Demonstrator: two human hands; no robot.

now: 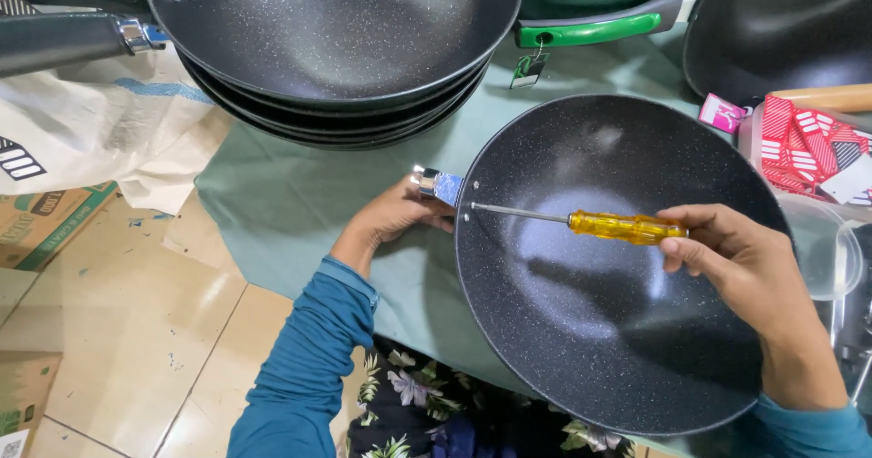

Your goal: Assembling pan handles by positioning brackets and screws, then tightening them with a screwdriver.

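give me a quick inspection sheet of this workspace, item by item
surface: green cloth covering the work area, laid over a tiled floor
job's things: dark speckled wok pan lying open side up; yellow-handled screwdriver, tip at a screw inside the rim; metal handle bracket outside the rim
clutter: stack of speckled pans, green-handled pan, red and white packets, clear container
grippers: left hand on the bracket; right hand gripping the screwdriver
cables: nothing seen
surroundings: white sack, cardboard boxes
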